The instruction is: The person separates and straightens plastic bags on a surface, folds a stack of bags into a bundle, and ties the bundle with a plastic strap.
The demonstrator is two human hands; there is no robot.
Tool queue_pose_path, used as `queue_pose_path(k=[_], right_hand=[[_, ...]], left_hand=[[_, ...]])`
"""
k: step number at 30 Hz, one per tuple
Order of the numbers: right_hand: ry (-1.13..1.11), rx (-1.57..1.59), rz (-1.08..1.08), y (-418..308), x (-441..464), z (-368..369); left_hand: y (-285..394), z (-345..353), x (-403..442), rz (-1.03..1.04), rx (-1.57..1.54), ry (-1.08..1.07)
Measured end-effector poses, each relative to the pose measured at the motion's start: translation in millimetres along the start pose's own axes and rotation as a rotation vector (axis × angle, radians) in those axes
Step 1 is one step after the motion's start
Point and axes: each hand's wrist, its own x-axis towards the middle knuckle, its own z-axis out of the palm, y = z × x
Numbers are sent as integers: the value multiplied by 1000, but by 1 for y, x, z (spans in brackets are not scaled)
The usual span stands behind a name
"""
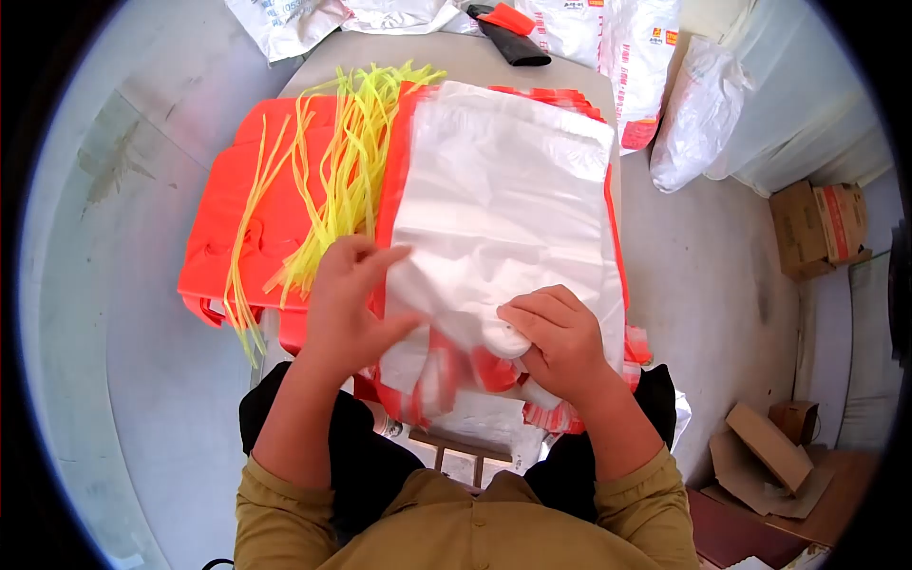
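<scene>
A stack of white plastic bags with red edges point(503, 180) lies flat in front of me. Over its lower part, my right hand point(556, 337) is closed on a bunched white bag point(503, 337), its fingers pressed against the thumb. Blurred white and red plastic point(439, 375) hangs from the bunch toward the left. My left hand point(356, 299) is at the stack's left edge, thumb and fingers spread apart, with nothing held between them. Yellow strips point(356, 142) lie in a loose bundle just beyond my left hand.
A red plastic stool or seat point(214, 237) is at the left under some strips. White printed sacks point(641, 66) stand past the table's far edge, near a black and red item point(513, 38). Cardboard boxes point(803, 228) are on the right, with an opened carton point(760, 461) lower down.
</scene>
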Motion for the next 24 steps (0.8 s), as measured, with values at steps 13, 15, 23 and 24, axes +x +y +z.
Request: queue_pose_path(k=[13, 15, 23, 24], right_hand=[[2, 149, 465, 39, -16, -60], [-17, 10, 601, 50, -20, -71], [-212, -101, 473, 36, -20, -67], [-206, -126, 432, 35, -19, -66]], left_hand=[[29, 26, 7, 504, -105, 60], [30, 22, 7, 468, -157, 121], [29, 10, -2, 221, -340, 262], [29, 9, -3, 186, -352, 268]])
